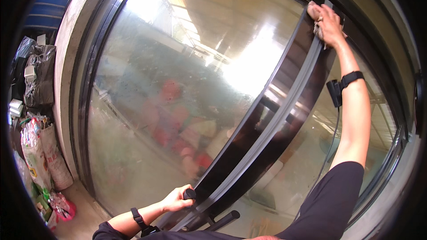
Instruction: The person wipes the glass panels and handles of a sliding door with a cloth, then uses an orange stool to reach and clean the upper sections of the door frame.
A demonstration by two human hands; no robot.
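Note:
Before me stands a glass door [173, 90] with dark metal frames and a grey strip [267, 130] running down between its two leaves. My right hand [328, 23] is raised to the top of the frame, pressing a crumpled cloth [319, 32] against the strip and the dark metal. Low down, my left hand [180, 199] grips the black bar handle [189, 194] of the left leaf. A second black bar handle [227, 220] sticks out from the right leaf, untouched. Smears and blurred reflections show on the glass.
Left of a concrete door post [65, 83] stand stuffed sacks [55, 156], black plastic bags [40, 73] and a pink container [65, 210] with plastic items. A blue panel [48, 5] is behind them. A cable [328, 160] hangs along my right arm from a strapped-on black device [334, 93].

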